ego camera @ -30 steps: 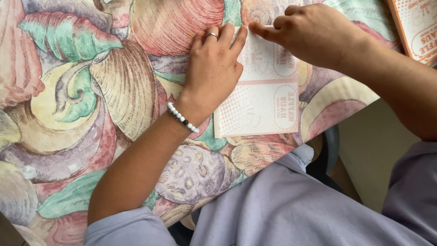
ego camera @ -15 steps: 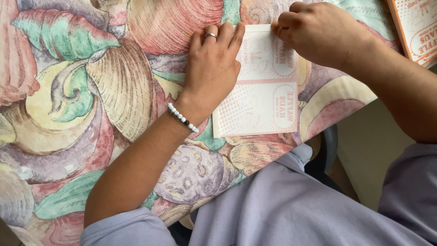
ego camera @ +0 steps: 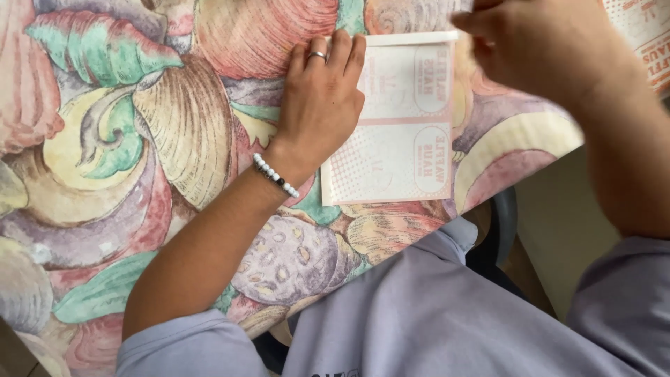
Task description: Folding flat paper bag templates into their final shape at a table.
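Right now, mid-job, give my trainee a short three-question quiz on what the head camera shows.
1. True or false: the left hand lies flat on the pink-and-white paper sheet.
2. What covers the table: A) a plain white cloth, B) a shell-patterned tablecloth, C) bare wood?
3. Which wrist wears the beaded bracelet?

Key
1. True; it presses the sheet's left edge.
2. B.
3. The left. The right hand is raised and blurred above the sheet's upper right corner.
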